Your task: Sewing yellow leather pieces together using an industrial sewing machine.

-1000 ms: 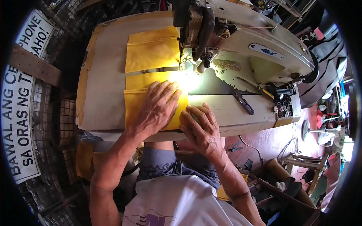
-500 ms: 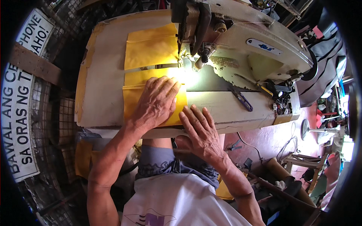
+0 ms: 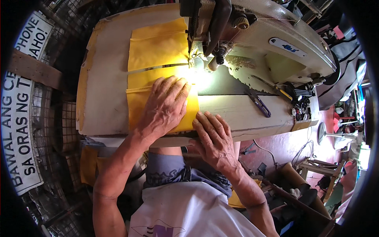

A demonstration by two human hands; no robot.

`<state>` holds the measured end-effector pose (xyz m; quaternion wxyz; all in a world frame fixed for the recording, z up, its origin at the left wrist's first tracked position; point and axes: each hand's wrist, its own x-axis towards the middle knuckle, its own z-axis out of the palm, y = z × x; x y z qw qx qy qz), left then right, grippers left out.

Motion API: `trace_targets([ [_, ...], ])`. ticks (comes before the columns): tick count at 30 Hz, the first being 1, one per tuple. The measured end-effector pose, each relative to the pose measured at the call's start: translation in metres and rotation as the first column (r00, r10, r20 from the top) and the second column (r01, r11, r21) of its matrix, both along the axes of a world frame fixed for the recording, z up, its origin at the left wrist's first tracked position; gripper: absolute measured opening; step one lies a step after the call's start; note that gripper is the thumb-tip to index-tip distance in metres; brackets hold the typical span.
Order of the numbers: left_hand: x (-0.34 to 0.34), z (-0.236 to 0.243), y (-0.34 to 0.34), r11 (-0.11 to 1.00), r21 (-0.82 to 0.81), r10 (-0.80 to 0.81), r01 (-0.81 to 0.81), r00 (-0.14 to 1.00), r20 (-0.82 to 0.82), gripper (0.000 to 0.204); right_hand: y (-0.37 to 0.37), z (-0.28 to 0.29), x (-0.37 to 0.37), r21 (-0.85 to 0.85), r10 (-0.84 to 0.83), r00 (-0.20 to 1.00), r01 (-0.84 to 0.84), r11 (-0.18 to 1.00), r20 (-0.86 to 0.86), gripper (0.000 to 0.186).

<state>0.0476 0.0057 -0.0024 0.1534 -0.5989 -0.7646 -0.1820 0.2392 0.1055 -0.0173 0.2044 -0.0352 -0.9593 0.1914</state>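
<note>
A piece of yellow sheet material (image 3: 138,108), with a seam across it, lies on the sewing machine table, its far right edge by the brightly lit needle area. My left hand (image 3: 166,104) rests flat on it, fingers stretched toward the machine's presser foot. At the table's front edge, my right hand (image 3: 215,136) lies with fingers extended and fingertips by the near right corner of the sheet. Its thumb is bent under the edge. Beyond a narrow dark gap is another yellow panel (image 3: 158,47); I cannot tell whether the two are joined. The sewing machine (image 3: 252,29) stands over the far side.
Thread snips (image 3: 258,103) and a yellow-and-black handled tool (image 3: 282,93) lie right of the needle. Bobbins and small black parts (image 3: 301,110) crowd the table's right end. A wire mesh wall with a sign (image 3: 23,130) is at the left. More yellow material (image 3: 89,164) hangs below the table.
The whole view has shifted slightly. Both hands keep nearly the same places on the sheet and the table edge; I see no clear movement of the material under the needle.
</note>
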Motion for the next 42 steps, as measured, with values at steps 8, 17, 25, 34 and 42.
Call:
trace_targets([
  [8,-0.008,0.001,0.002,0.999,-0.023,-0.030,0.032,0.998,0.059,0.036,0.001,0.002,-0.003,0.034,-0.001,1.000,0.001,0.999,0.015,0.053],
  [17,-0.022,0.004,0.008,0.997,-0.043,-0.056,0.060,0.994,0.099,0.033,0.007,0.009,-0.014,0.042,-0.004,0.998,0.001,0.999,0.063,0.060],
  [25,-0.045,0.006,0.015,0.993,-0.068,-0.094,0.101,0.991,0.098,0.033,0.016,0.023,-0.034,-0.002,0.002,0.993,-0.002,1.000,0.117,0.061],
  [34,-0.044,0.005,0.012,0.990,-0.062,-0.121,0.125,0.991,0.057,0.036,0.078,0.022,-0.073,-0.021,0.122,0.992,-0.121,0.992,0.023,0.045],
  [42,-0.046,0.005,0.010,0.985,-0.051,-0.155,0.164,0.977,0.145,0.043,0.047,0.018,-0.047,0.072,0.205,0.979,-0.204,0.976,-0.002,0.039],
])
